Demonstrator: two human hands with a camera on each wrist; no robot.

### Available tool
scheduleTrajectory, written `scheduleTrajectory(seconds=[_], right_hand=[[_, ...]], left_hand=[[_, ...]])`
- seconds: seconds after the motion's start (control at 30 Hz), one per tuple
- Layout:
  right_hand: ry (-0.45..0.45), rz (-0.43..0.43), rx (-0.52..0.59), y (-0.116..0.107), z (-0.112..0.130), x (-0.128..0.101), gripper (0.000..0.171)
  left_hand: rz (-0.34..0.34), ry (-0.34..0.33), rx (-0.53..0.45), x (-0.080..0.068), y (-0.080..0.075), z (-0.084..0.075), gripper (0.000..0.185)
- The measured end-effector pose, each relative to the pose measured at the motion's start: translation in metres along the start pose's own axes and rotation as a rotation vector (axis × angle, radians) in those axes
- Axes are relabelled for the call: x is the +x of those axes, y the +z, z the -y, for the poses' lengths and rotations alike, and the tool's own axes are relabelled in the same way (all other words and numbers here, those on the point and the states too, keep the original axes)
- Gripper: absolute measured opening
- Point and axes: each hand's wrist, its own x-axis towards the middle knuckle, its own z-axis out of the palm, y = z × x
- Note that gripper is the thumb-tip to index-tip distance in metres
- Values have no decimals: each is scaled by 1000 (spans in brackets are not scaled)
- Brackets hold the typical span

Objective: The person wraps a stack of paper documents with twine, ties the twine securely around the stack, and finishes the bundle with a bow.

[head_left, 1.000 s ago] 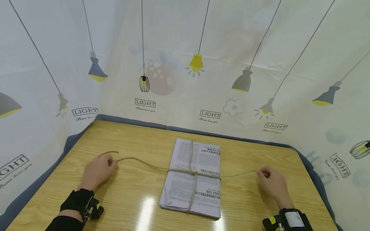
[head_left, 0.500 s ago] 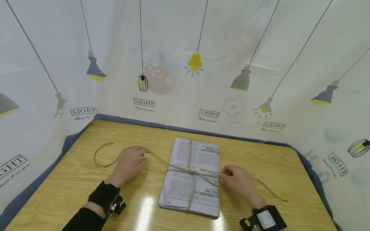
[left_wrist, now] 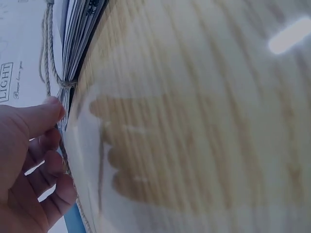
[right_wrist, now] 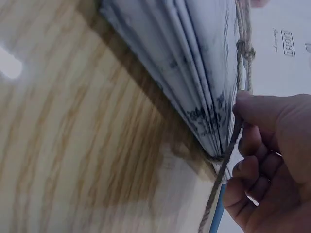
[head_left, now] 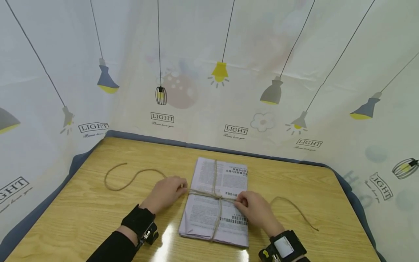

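Note:
A folded stack of newspapers (head_left: 201,216) lies on the table, bound crosswise with brown twine (head_left: 217,197) knotted near its middle. At the stack's left edge my left hand (head_left: 170,191) pinches one twine end between thumb and forefinger; in the left wrist view the cord runs past the curled fingers (left_wrist: 63,191). Over the stack's right part, my right hand (head_left: 256,209) pinches the other end close to the knot. The right wrist view shows that cord (right_wrist: 221,177) hanging down from the thumb and fingertip.
A loose twine tail (head_left: 147,170) curves across the table (head_left: 131,149) on the left, and a shorter tail (head_left: 306,219) lies to the right. Behind and on both sides hangs a white curtain (head_left: 196,123) printed with lamps.
Both hands have come inward from far out at either side to the stack. The twine ends, stretched sideways before, now trail loosely on the table behind the hands.

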Motion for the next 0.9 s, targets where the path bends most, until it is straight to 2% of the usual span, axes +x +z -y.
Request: scheduleTrajectory(seconds=[0.23,0.4,0.6,0.7,0.9], right_hand=[[5,-83,-54,-1,-3,3,10],[31,-101,-68,1,-8,6,11],[12,-128,-94,-1,-13,5,11],[-1,-107,-58,-2,-14,3,10],[3,-63,-6,-5,-13,1,8]], left_hand=[[-13,-12,4,-7,-2,5,8],[41,-20,-38,-12,-3,6,11],[104,17,-89,-14,-3,8,8],[93,31,-55,-15,-6,12,7],[6,29,80,-16,-16,26,10]])
